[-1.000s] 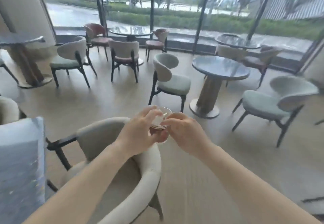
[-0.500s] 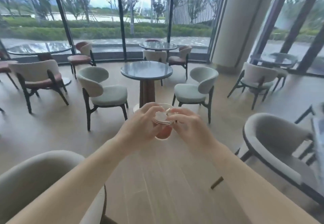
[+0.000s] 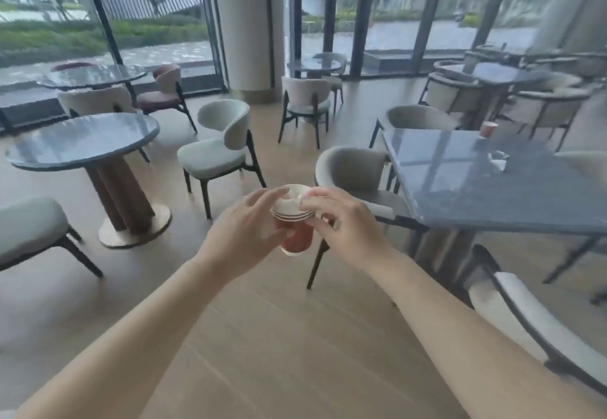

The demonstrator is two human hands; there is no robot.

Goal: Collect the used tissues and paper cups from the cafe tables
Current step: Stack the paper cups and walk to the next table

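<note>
Nested red cups (image 3: 295, 242), white tissue (image 3: 296, 196) inside

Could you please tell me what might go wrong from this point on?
1. The tissue sits loose atop the stacked cups and might drop out while walking.
2. The left hand and right hand both grip the stacked cups, so taking the lone cup from the table means a one-handed hold that could slip.

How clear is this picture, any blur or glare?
Head view: soft daylight through the windows, no hard shadows; the square table mirrors them as pale glare; far chairs at right are smeared with blur; the wide lens bends the window posts near the edges; the cups, left hand and right hand look fairly sharp.
</note>
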